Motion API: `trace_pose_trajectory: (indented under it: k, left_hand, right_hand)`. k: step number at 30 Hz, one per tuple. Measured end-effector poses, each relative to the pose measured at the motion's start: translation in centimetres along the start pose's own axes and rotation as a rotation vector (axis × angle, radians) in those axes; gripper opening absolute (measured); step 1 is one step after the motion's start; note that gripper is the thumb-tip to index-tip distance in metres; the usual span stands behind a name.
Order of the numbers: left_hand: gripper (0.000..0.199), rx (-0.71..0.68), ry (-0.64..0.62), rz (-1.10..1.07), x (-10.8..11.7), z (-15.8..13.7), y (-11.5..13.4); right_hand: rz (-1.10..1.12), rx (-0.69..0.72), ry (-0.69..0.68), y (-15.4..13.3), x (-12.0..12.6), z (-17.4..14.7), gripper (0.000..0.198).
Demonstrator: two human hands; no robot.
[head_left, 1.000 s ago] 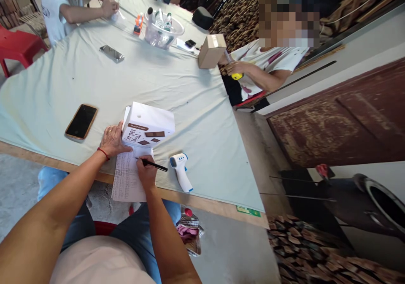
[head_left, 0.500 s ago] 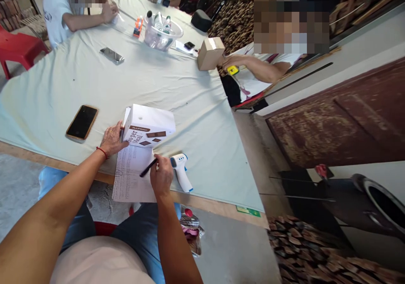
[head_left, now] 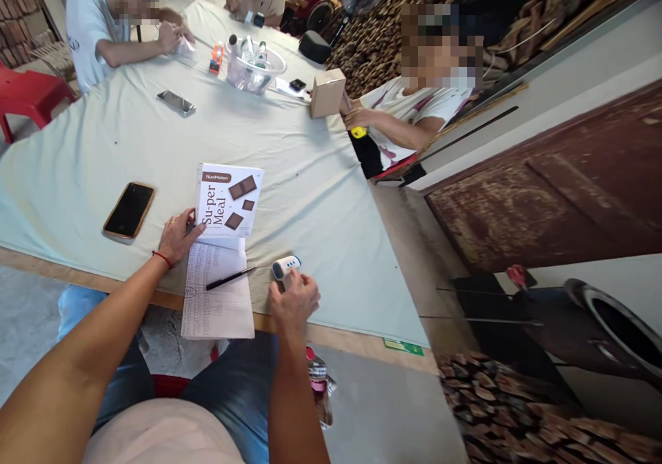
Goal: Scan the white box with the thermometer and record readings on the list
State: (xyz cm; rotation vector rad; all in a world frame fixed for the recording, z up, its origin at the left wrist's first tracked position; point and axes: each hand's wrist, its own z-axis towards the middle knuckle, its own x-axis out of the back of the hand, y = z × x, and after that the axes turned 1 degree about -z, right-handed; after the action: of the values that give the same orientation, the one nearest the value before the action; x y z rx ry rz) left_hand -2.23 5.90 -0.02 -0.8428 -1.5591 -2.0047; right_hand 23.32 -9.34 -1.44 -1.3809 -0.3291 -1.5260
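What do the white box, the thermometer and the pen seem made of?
White box: probably smooth printed card; flat sides, crisp edges.
Thermometer: likely smooth hard plastic, from its rounded white shell.
Pen: perhaps plastic, black barrel; finish too small to tell.

The right hand (head_left: 294, 302) has put down the pen (head_left: 230, 278) and reached the thermometer (head_left: 286, 266).

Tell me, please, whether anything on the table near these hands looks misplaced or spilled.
No spill is visible. The written-on paper looks slightly misplaced: its near end sticks out past the table's wooden edge, apparently unsupported there. The pale tablecloth is also wrinkled.
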Motion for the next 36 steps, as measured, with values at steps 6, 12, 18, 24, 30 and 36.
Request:
trace_pose_trajectory:
  k: [6, 12, 18, 24, 30, 36]
  left_hand:
    - [0.047, -0.008, 0.0, 0.023, -0.1, 0.2, 0.0]
    - [0.045, -0.049, -0.003, 0.045, -0.2, 0.2, -0.4]
    - [0.048, -0.05, -0.007, 0.063, -0.3, 0.3, -0.6]
    - [0.045, -0.074, 0.013, 0.096, -0.5, 0.2, -0.7]
    - [0.045, -0.073, 0.01, 0.101, -0.6, 0.2, -0.7]
    - [0.044, -0.076, 0.013, 0.104, -0.7, 0.1, -0.7]
  right_hand:
    - [0.013, -0.162, -0.371, 1.8, 2.4, 2.7, 0.044]
    - [0.875, -0.302, -0.464, -4.2, 1.5, 1.6, 0.033]
    - [1.134, -0.307, -0.547, -10.7, -0.8, 0.8, 0.033]
    - [1.061, -0.221, -0.481, -10.7, -2.6, 0.8, 0.038]
    - [1.035, -0.24, -0.498, -10.3, -3.2, 0.7, 0.04]
    - [0.925, -0.179, -0.463, -10.6, -3.1, 0.7, 0.04]
